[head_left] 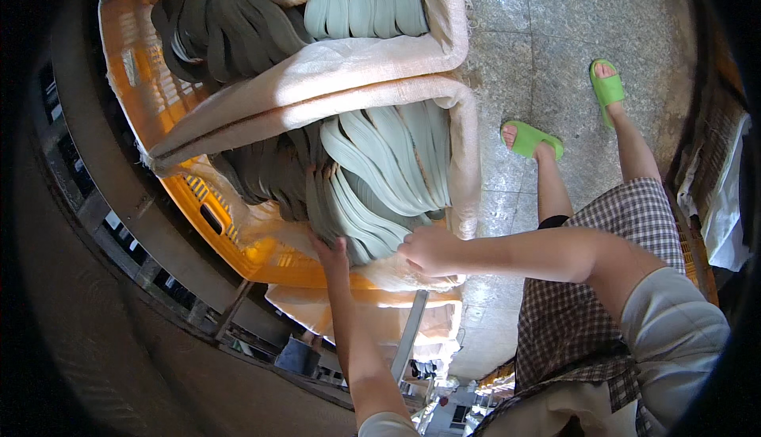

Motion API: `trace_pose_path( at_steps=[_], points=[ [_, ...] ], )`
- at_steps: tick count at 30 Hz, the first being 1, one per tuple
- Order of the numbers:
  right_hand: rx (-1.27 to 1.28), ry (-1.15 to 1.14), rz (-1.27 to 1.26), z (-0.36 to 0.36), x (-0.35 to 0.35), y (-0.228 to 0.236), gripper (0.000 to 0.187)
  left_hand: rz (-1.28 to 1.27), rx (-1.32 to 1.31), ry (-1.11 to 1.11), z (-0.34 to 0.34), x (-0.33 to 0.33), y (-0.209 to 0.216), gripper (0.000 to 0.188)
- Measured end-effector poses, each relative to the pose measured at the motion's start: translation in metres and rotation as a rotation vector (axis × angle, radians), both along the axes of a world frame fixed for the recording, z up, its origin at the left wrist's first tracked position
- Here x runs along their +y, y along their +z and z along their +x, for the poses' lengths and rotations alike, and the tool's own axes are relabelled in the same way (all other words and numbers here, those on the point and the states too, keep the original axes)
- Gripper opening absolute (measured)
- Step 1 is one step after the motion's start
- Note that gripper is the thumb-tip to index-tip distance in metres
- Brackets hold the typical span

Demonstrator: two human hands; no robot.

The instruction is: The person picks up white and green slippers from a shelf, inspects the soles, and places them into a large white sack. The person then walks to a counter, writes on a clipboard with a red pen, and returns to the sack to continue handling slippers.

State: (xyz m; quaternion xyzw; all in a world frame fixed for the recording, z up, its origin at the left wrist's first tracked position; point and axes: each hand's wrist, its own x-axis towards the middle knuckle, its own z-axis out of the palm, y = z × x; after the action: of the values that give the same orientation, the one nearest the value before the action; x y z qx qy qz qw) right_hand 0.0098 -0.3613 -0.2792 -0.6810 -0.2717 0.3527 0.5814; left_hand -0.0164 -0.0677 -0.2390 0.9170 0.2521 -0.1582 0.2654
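Pale green shoe soles [380, 152], curved and packed on edge in rows, fill the nearer yellow crate [202, 219], which has a whitish woven liner [466, 160]. At the crate's near side, my left hand [331, 255] rests against the ends of the soles, its thumb apart from the fingers; some fingertips are hidden. My right hand [432, 251] is closed at the near right corner, beside the soles and the liner. Whatever lies inside its curled fingers is hidden.
Beyond stands another lined crate [131, 41] of similar soles. Closer to me is a further lined crate [317, 310] with a grey metal bar [411, 334] beside it. Dark metal framing [119, 167] runs along the left. Speckled tile floor [507, 25] lies at right.
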Motion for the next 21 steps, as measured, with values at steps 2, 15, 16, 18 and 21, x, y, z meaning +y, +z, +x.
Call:
trace_pose_path(
  at_steps=[2,15,16,18,21],
  points=[
    [-0.012,0.046,0.037,0.004,-0.022,0.01,0.012,0.221,0.132,-0.084,-0.004,0.038,0.009,0.079],
    [0.175,0.248,-0.047,-0.071,-0.167,0.009,0.015,0.896,0.621,0.196,-0.089,0.085,0.097,0.045],
    [0.244,0.297,-0.098,-0.073,-0.172,0.007,0.017,0.882,0.678,0.107,-0.09,0.085,0.096,0.046],
    [0.235,0.239,-0.08,-0.075,-0.178,0.007,0.017,0.935,0.843,0.028,-0.095,0.09,0.082,0.049],
    [0.206,0.223,-0.099,-0.07,-0.187,0.004,0.017,0.971,0.983,0.081,-0.111,0.103,0.066,0.05]
  ],
)
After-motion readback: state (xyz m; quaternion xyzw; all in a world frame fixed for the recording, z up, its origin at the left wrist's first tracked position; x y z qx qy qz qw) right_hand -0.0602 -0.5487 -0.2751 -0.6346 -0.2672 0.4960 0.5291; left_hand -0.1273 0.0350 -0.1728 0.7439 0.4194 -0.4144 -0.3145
